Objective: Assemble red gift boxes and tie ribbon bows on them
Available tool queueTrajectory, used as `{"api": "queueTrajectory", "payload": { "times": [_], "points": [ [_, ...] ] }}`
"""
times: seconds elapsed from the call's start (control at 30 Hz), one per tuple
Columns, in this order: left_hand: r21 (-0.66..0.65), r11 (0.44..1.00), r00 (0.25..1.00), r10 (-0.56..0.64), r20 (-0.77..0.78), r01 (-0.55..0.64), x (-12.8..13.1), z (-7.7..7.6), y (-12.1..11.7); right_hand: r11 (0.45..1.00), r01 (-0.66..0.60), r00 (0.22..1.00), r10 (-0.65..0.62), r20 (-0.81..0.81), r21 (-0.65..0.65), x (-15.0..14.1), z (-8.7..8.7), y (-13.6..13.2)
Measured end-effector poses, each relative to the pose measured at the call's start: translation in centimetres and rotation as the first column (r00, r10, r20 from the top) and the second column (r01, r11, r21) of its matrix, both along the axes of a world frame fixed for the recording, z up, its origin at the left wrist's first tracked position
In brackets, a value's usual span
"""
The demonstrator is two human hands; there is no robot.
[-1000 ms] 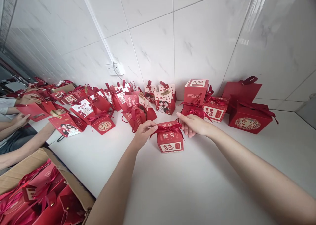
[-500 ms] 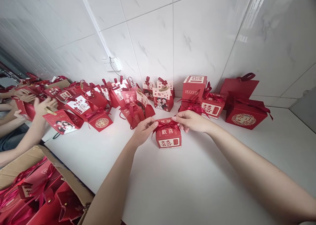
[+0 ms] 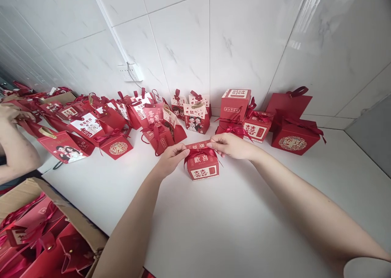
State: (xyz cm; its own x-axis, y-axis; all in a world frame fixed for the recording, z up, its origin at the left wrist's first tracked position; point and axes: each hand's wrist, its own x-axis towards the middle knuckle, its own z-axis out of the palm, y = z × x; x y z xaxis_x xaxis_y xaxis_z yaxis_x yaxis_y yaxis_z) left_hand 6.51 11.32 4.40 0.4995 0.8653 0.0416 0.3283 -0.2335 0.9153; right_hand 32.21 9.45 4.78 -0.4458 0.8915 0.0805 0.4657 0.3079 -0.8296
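I have the ribboned box [image 3: 203, 173] in front of me on the white tabletop [image 3: 244, 213], standing between my two hands, its white label panel facing me. A dark red ribbon bow [image 3: 200, 151] lies across its top. My left hand [image 3: 171, 160] is at the left of the ribboned box, thumb and forefinger pressed together on that end of the bow. My right hand [image 3: 229, 145] is at the right of the ribboned box, fingertips pinched together on the bow's other end, the remaining fingers loosely curled.

Behind the ribboned box and a little right stands a tall red box [image 3: 235, 107]; further right of the ribboned box is a red box with a gold emblem [image 3: 295, 143]. Directly behind the ribboned box, near the wall, is a box with a cartoon couple [image 3: 195, 121]. Behind it and to the left sits a small corded box [image 3: 159, 139], and well to its left a bag with a printed couple [image 3: 65, 149]. A cardboard carton [image 3: 75, 221] full of red packaging is to the left of the ribboned box and nearer me. A co-worker's arm [image 3: 18, 147] shows far left of the ribboned box.
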Motion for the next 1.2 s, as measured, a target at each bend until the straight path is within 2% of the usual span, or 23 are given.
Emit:
{"api": "queueTrajectory", "payload": {
  "times": [0.17,0.33,0.37,0.43,0.5,0.53,0.6,0.63,0.7,0.77,0.83,0.9,1.2],
  "points": [
    [-0.029,0.998,0.998,0.06,-0.032,-0.061,0.7,-0.3,-0.5,0.995,0.045,0.987,-0.059,0.149,0.092,-0.2,0.2,-0.2],
    [-0.044,0.993,0.994,0.105,0.005,-0.105,0.7,-0.5,-0.3,0.999,0.043,0.978,-0.038,0.204,-0.018,0.2,0.8,-0.5],
    [-0.049,0.993,0.995,0.104,0.01,-0.104,0.6,-0.5,-0.2,0.998,0.062,0.97,-0.06,0.237,-0.003,0.4,1.1,-0.7],
    [-0.058,0.992,0.994,0.107,-0.028,-0.108,0.2,-0.4,-0.2,0.979,0.144,0.942,-0.181,0.284,0.145,0.9,1.8,-1.1],
    [-0.057,0.992,0.989,0.111,-0.094,-0.117,0.0,-0.2,-0.3,0.913,0.196,0.926,-0.292,0.238,0.358,0.9,2.3,-1.4],
    [-0.058,0.993,0.988,0.1,-0.117,-0.107,-0.1,0.0,-0.4,0.877,0.187,0.938,-0.293,0.185,0.442,0.7,2.3,-1.6],
    [-0.081,0.995,0.989,0.045,-0.141,-0.057,-0.3,0.3,-0.6,0.839,0.123,0.977,-0.196,0.084,0.53,-0.1,2.0,-1.7],
    [-0.097,0.995,0.989,0.013,-0.146,-0.027,-0.3,0.4,-0.7,0.841,0.085,0.991,-0.127,0.042,0.534,-0.6,1.7,-1.7],
    [-0.124,0.992,0.988,-0.055,-0.145,0.037,-0.5,0.7,-0.7,0.881,0.044,0.999,-0.039,-0.02,0.471,-1.5,0.8,-1.6],
    [-0.136,0.987,0.988,-0.1,-0.121,0.084,-0.6,0.9,-0.7,0.925,0.054,0.998,-0.035,-0.056,0.376,-2.1,0.0,-1.4],
    [-0.145,0.983,0.987,-0.128,-0.096,0.114,-0.8,0.9,-0.6,0.941,0.088,0.995,-0.069,-0.07,0.328,-2.4,-0.6,-1.3],
    [-0.139,0.982,0.986,-0.141,-0.087,0.128,-0.9,0.9,-0.5,0.934,0.112,0.993,-0.098,-0.059,0.34,-2.4,-0.8,-1.2],
    [-0.109,0.978,0.98,-0.185,-0.076,0.177,-1.1,0.5,0.0,0.881,0.078,0.985,-0.141,0.101,0.467,-2.6,-1.5,-1.1]
  ]
}}
